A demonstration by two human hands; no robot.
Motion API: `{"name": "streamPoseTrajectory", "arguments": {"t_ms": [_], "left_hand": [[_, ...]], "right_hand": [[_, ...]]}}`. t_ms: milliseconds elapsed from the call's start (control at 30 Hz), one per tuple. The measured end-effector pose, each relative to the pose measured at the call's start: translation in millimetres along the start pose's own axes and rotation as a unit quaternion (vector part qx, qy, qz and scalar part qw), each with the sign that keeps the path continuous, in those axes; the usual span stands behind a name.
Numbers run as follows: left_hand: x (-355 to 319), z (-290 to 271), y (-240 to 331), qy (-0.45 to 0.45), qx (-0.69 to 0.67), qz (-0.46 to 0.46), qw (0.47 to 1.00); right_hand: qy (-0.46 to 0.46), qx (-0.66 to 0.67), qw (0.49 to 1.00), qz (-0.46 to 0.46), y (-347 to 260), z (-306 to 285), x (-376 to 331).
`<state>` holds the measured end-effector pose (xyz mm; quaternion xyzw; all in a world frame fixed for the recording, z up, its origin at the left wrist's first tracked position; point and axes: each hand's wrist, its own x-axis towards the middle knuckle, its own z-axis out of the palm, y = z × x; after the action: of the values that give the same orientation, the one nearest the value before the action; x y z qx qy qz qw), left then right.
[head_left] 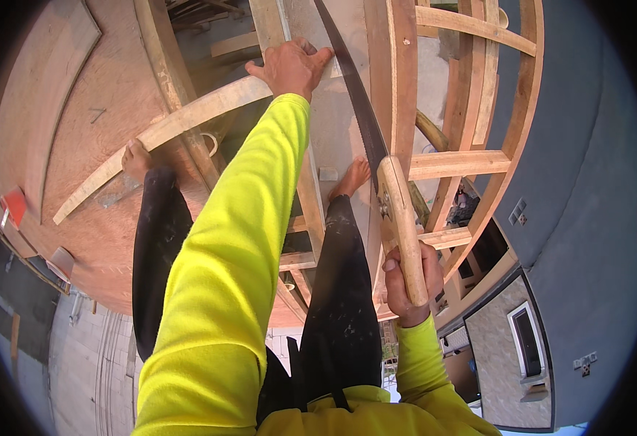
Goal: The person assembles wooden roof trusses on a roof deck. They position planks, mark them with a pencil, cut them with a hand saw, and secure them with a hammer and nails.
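Observation:
A handsaw (362,109) with a dark blade and a pale wooden handle points away from me. My right hand (414,280) is wrapped round the handle. The blade passes just right of my left hand (293,67), close to its outstretched thumb. That hand bears down on the far end of a curved wooden strip (180,120), its fingers bent over the wood and partly hidden. The strip runs down to the left across a plywood sheet. My bare left foot (137,160) rests on the strip, and my right foot (351,178) stands on a board near the saw.
Timber framing (460,166) with crosspieces and a curved outer rib rises on the right, beside a grey wall (587,167). Gaps open between the beams below me. A reddish plywood sheet (86,167) spreads left, with a red object (14,206) near its edge.

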<state>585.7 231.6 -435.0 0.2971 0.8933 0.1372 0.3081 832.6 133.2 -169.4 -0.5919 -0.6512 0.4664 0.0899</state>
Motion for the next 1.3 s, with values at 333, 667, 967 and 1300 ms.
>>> {"name": "streamPoseTrajectory", "arguments": {"t_ms": [333,667,967,1300], "left_hand": [[-3,1,-1,0.019,0.017,0.008,1.0],[1,1,-2,0.03,0.017,0.017,0.999],[-4,-8,-5,-0.015,0.015,0.033,0.999],[-6,-38,-30,-0.116,0.2,0.248,0.941]], "right_hand": [[0.002,0.006,1.0,-0.011,-7,10,20],[0.006,0.01,1.0,0.008,-7,10,18],[-0.005,0.002,1.0,-0.011,-10,13,16],[-0.025,0.018,0.999,0.011,-18,18,37]]}}
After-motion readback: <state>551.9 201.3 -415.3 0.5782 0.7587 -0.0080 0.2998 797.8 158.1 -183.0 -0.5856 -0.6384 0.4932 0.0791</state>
